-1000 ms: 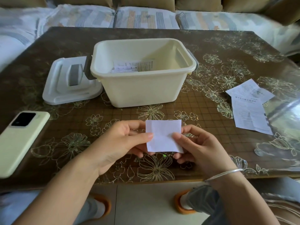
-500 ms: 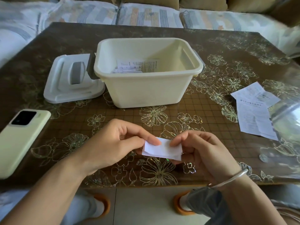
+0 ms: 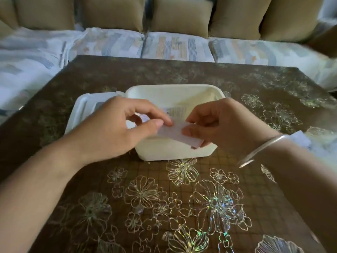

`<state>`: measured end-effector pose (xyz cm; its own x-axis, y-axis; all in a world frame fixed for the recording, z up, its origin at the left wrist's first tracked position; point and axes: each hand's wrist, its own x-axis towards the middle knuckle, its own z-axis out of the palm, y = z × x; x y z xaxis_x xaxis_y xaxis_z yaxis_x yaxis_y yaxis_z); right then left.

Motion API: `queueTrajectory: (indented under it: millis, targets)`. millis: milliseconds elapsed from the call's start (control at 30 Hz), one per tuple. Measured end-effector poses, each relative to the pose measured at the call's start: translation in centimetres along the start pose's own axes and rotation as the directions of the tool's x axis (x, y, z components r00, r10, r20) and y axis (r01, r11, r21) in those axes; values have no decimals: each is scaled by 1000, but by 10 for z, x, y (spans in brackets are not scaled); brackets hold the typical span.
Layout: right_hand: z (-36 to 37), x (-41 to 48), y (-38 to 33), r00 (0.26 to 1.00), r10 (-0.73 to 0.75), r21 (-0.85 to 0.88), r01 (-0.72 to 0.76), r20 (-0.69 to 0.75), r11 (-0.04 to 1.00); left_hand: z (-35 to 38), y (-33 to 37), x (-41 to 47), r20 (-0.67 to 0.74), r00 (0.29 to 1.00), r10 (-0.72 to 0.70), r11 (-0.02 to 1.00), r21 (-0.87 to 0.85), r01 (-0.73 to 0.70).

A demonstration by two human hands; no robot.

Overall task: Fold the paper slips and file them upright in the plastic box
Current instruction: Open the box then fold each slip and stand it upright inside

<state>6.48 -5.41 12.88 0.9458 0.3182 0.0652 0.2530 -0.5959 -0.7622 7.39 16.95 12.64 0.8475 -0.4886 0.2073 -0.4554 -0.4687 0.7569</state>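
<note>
Now, folded paper slip point(image 3: 176, 133) held over the cream plastic box point(image 3: 164, 151), left hand point(image 3: 116, 128) pinching one end, right hand point(image 3: 225, 125) pinching the other, printed slip point(image 3: 176, 111) visible inside the box, white lid point(image 3: 82, 108) just beside it, floral table point(image 3: 182, 207) beneath.

Bare: left forearm point(image 3: 36, 181), right forearm point(image 3: 302, 172); 1 thin silver bangle point(image 3: 262, 149) on right wrist, plain, shiny.
</note>
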Motion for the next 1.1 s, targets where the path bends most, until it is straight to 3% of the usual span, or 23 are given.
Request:
queueTrajectory:
  millis: [100,200,367,533,733,833,1100]
  targets:
    - [-11,33,7,998,39,-25,-41,-50,999,-13,-27,30,-266,962,-58,997,33,69]
    - [-13,67,20,980,159,-49,-154,118,987,-12,-53,56,-481,864,-150,974,77,211]
    - [2,108,29,914,237,-305,-135,329,943,9,-71,76,-545,828,-133,906,273,325]
    - [8,123,25,865,201,-299,-63,459,952,12,-70,74,-513,854,-87,861,393,323]
    - [24,123,23,646,272,-217,-166,714,962,10,-70,74,-501,857,-122,853,388,348]
    - [34,121,23,656,305,-314,-107,690,943,9,-70,75,-500,856,-133,849,388,359]
    - [48,118,23,796,213,-468,98,567,878,11,-73,74,-491,856,-158,860,357,363]
